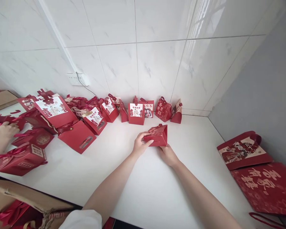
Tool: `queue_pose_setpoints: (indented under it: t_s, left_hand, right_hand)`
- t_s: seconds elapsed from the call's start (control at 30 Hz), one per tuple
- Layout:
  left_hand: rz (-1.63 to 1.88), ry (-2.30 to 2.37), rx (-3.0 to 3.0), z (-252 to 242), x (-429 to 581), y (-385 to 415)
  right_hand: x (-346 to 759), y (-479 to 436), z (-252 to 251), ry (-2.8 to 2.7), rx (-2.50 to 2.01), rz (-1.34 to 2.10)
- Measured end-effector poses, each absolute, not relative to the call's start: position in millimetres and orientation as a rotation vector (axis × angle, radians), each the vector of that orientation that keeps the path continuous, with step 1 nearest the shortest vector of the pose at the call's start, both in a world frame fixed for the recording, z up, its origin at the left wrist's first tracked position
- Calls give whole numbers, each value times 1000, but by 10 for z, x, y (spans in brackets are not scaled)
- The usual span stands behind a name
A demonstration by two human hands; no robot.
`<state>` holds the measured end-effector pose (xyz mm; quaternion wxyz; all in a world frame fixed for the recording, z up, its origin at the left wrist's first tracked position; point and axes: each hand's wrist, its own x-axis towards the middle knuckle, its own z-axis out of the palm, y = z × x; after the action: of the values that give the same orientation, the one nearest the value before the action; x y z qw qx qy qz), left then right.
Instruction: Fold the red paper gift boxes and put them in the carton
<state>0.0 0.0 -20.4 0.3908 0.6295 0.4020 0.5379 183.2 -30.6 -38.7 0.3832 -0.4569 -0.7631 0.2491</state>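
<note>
A small red gift box (158, 135) with gold print lies on its side on the white table (143, 178), near the middle. My left hand (140, 144) grips its left end, fingers curled over the top edge. My right hand (167, 154) holds the box from below on the right, its fingers partly hidden under the box. Both arms reach in from the bottom of the view.
A row of red gift boxes (136, 113) stands along the tiled wall, with a heap of larger ones (53, 111) at the left. Another person's hand (4, 132) touches that heap. Flat red bags (268, 187) lie at the right. A cardboard carton (19, 197) sits bottom left.
</note>
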Motion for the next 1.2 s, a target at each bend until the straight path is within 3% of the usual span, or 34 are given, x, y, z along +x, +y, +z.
queue_pose_setpoints:
  t_s: [0.2,0.4,0.6,0.9,1.1,1.2]
  left_hand:
    - [1461,1131,1477,-330,-77,105]
    - [1372,1333,1316,-358,-110,144]
    - [1248,1141,1414,-216,-69,55]
    - [1430,1256,1545,-204,-56,31]
    - [1010,902,1476,-198,-237,155]
    - [963,938,1535,-239,-323,199]
  right_hand:
    - [1886,-271,-466,-1316,-1357,667]
    - [1852,-310,-380,-1396,-1176,673]
    - [1841,-341,-282,-1387,-1117,890]
    - [1833,-410,-198,-1314,-1204,628]
    - [1835,-347,-301,-1260,-1180,628]
    - [1842,-328,-346,-1339,-1191,627]
